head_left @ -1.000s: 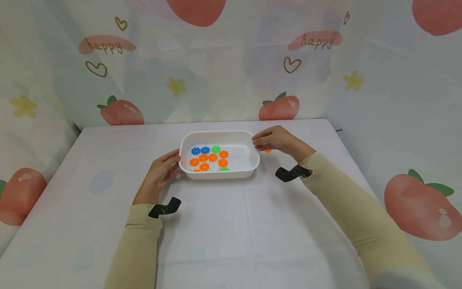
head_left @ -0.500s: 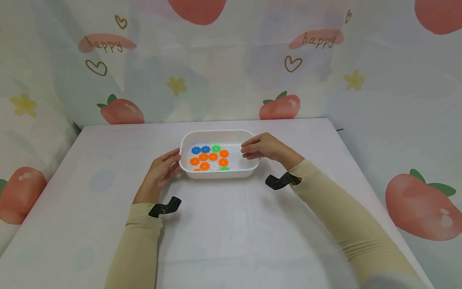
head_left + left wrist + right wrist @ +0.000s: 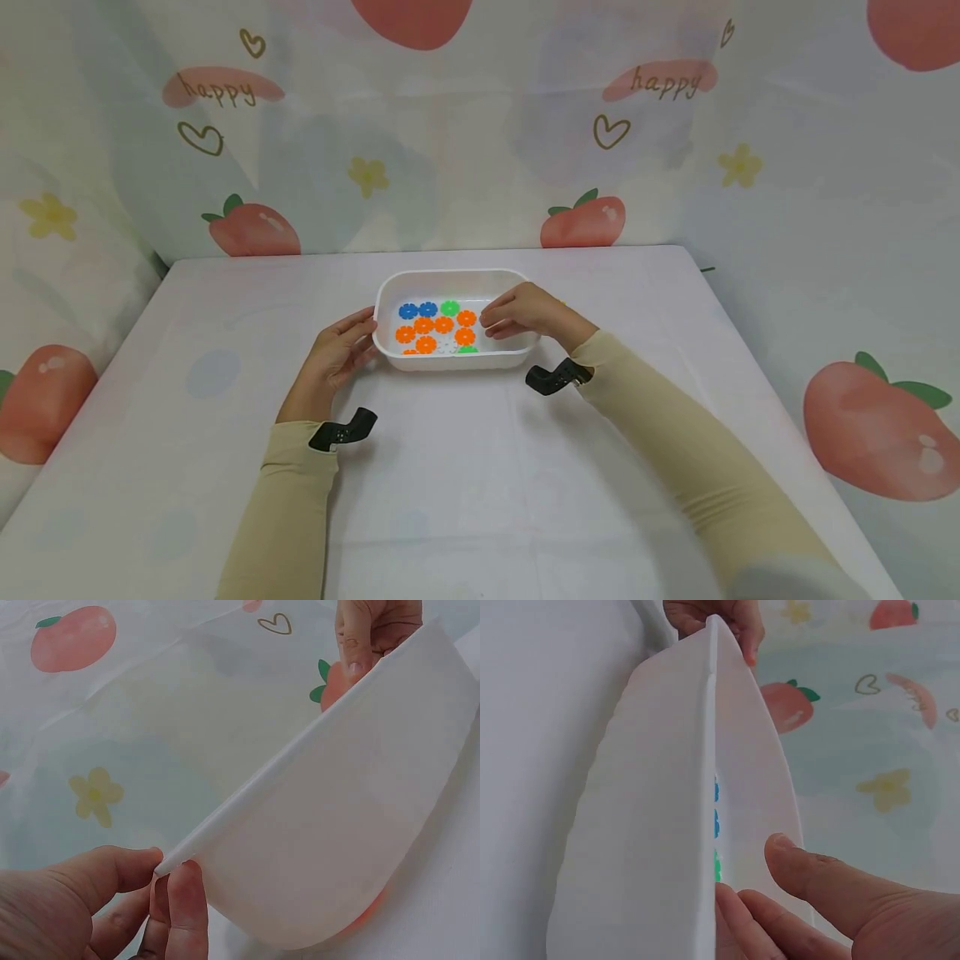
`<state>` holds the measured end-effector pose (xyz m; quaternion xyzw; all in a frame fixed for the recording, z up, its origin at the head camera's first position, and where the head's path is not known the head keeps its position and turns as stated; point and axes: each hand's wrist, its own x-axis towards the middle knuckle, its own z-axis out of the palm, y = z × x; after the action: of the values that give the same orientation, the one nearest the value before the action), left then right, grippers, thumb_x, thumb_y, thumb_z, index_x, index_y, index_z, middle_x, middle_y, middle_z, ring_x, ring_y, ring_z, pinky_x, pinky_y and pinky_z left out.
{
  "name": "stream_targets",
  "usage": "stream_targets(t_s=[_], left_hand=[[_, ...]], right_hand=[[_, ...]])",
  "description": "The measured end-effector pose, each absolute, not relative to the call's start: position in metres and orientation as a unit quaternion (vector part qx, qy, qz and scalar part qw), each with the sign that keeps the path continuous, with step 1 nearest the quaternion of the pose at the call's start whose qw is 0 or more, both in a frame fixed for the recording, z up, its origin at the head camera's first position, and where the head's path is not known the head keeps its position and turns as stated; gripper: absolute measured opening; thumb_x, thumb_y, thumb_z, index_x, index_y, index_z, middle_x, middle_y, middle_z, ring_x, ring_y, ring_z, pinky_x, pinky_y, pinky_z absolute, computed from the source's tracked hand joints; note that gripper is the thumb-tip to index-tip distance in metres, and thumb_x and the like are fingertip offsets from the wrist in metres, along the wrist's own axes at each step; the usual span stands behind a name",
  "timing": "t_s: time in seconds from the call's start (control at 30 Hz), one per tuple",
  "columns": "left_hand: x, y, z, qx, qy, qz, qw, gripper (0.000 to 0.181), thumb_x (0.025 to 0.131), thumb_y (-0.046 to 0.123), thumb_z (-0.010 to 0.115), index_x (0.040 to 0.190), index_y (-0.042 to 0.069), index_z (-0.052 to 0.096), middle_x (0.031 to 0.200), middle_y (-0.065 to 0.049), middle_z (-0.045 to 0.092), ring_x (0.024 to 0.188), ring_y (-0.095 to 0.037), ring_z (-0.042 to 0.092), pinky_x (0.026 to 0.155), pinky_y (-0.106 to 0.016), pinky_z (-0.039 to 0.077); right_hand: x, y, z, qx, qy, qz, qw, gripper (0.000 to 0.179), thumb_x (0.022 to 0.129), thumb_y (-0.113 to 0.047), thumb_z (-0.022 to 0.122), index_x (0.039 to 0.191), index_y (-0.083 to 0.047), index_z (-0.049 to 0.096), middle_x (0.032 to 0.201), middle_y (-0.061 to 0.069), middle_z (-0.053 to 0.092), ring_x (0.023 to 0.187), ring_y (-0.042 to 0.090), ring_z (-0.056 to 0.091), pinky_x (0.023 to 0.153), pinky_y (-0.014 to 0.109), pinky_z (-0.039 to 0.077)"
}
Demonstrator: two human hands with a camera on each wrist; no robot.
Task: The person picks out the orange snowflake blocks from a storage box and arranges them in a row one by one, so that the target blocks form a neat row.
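Note:
A white plastic tray (image 3: 450, 362) with rounded corners stands on the table. Inside lie flat, notched plastic discs: two blue discs (image 3: 417, 310), several orange discs (image 3: 425, 343), green discs (image 3: 450, 307) and some whitish ones. My left hand (image 3: 341, 354) pinches the tray's left rim between thumb and fingers, as the left wrist view also shows. Over the right part of the tray, my right hand (image 3: 525, 310) reaches in with its fingertips close to the orange discs. In the right wrist view its thumb (image 3: 810, 870) is apart from the fingers, whose tips are hidden behind the tray wall.
The white-covered table (image 3: 450, 483) extends around the tray. A small orange spot (image 3: 562, 302) peeks out beyond my right wrist, to the right of the tray. A printed cloth backdrop (image 3: 465, 167) with peaches and flowers rises behind the table and at both sides.
My right hand has moved left from the tray's right rim to above its inside, near the orange discs. My left hand stays at the left rim, and the tray has not moved.

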<state>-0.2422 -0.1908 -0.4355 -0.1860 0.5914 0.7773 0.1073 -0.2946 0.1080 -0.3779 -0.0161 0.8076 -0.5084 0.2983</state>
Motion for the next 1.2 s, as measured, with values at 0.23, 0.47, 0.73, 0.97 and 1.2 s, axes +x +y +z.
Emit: stream_targets(t_s=[0.23,0.47,0.73,0.97,1.2], left_hand=[[-0.243,-0.191,-0.436,-0.185,0.586,0.781,0.107,0.049,0.096,0.017,0.065,0.143,0.013,0.053,0.112,0.002,0.06,0.087,-0.01,0.064,0.07,-0.019,0.058],[-0.243,-0.19,-0.435,-0.19,0.589,0.778,0.108,0.049,0.095,0.018,0.066,0.142,0.014,0.054,0.114,0.002,0.06,0.087,-0.01,0.064,0.07,-0.018,0.058],[-0.243,-0.189,-0.436,-0.191,0.586,0.78,0.106,0.049,0.095,0.016,0.066,0.142,0.012,0.053,0.113,0.001,0.06,0.085,-0.01,0.064,0.068,-0.018,0.058],[-0.242,-0.19,-0.436,-0.193,0.588,0.779,0.103,0.048,0.095,0.017,0.066,0.141,0.013,0.055,0.113,0.001,0.061,0.085,-0.01,0.064,0.067,-0.018,0.058],[-0.243,-0.19,-0.435,-0.195,0.591,0.776,0.102,0.047,0.095,0.017,0.066,0.141,0.013,0.055,0.114,0.001,0.061,0.089,-0.013,0.064,0.068,-0.019,0.058]], right_hand=[[-0.296,0.095,-0.386,-0.016,0.82,-0.495,0.287,0.028,0.091,-0.009,0.07,0.114,0.007,0.069,0.113,0.022,0.07,0.095,0.026,0.071,0.085,0.032,0.059],[-0.301,0.092,-0.4,-0.016,0.852,-0.456,0.257,0.03,0.086,-0.014,0.077,0.11,0.003,0.073,0.101,0.016,0.074,0.079,0.016,0.071,0.074,0.024,0.06],[-0.3,0.087,-0.411,-0.005,0.878,-0.423,0.224,0.03,0.082,-0.019,0.081,0.106,-0.001,0.075,0.085,0.009,0.073,0.069,0.012,0.066,0.068,0.018,0.057],[-0.299,0.079,-0.421,0.003,0.9,-0.396,0.181,0.03,0.077,-0.022,0.085,0.098,-0.003,0.077,0.069,0.004,0.067,0.06,0.012,0.061,0.059,0.015,0.047],[-0.298,0.072,-0.424,-0.028,0.921,-0.364,0.136,0.029,0.072,-0.026,0.089,0.086,-0.003,0.079,0.061,0.003,0.064,0.056,0.014,0.057,0.052,0.018,0.041]])
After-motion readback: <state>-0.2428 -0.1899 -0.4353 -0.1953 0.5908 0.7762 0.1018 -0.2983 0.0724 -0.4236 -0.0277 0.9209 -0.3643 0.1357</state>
